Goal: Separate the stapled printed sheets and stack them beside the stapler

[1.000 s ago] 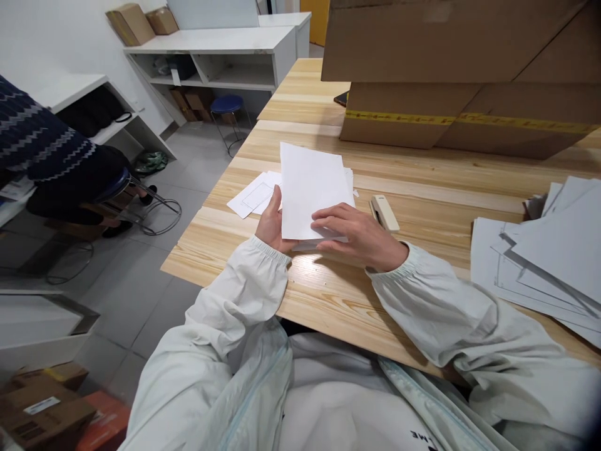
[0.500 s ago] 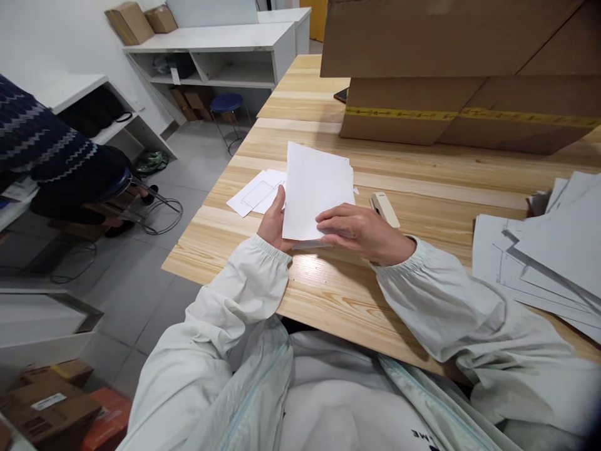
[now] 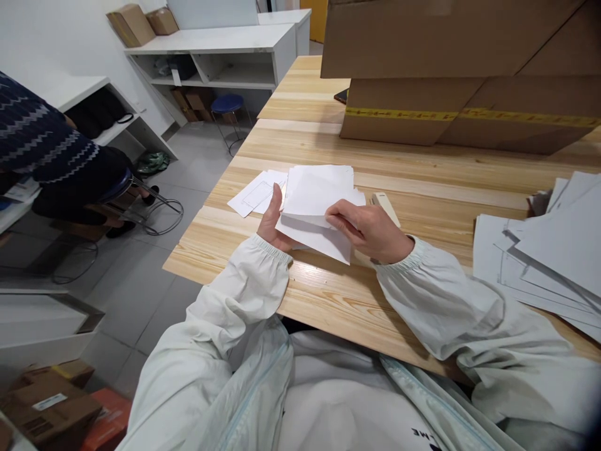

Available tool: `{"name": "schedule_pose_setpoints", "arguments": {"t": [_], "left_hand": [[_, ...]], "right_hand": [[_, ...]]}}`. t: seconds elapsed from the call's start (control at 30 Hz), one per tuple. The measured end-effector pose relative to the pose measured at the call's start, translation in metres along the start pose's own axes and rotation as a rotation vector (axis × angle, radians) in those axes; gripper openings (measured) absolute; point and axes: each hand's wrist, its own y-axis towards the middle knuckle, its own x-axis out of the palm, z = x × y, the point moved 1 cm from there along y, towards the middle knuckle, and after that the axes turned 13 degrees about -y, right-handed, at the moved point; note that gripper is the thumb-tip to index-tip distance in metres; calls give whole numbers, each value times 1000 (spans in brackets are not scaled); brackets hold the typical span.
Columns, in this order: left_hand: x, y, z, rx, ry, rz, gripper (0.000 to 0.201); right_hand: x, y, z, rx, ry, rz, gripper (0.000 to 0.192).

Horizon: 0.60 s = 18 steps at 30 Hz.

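Note:
Several white paper sheets are between my hands, above the wooden table. My left hand holds them at the left edge, thumb standing up beside them and fingers partly hidden underneath. Closed in a pinch, my right hand grips the near right part of a sheet, which bends upward. A lower sheet juts out toward me beneath it. Behind the left hand lie printed papers with a drawn rectangle. Just past the right hand is a cream-coloured object like a stapler, partly covered.
Large cardboard boxes stand on the far side of the wooden table. A loose pile of papers lies at the right. A phone touches the boxes. At left, a person sits on a stool.
My right hand has closed from lying flat on the top sheet to pinching a sheet. The papers have tipped lower and fanned apart, with one sheet now bent and another jutting toward me.

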Motion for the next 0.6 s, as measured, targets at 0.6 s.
{"name": "schedule_pose_setpoints", "arguments": {"t": [0.6], "left_hand": [[-13, -2, -2, -185, 222, -13, 55]], "right_hand": [[-70, -5, 9, 89, -71, 654, 17]]}}
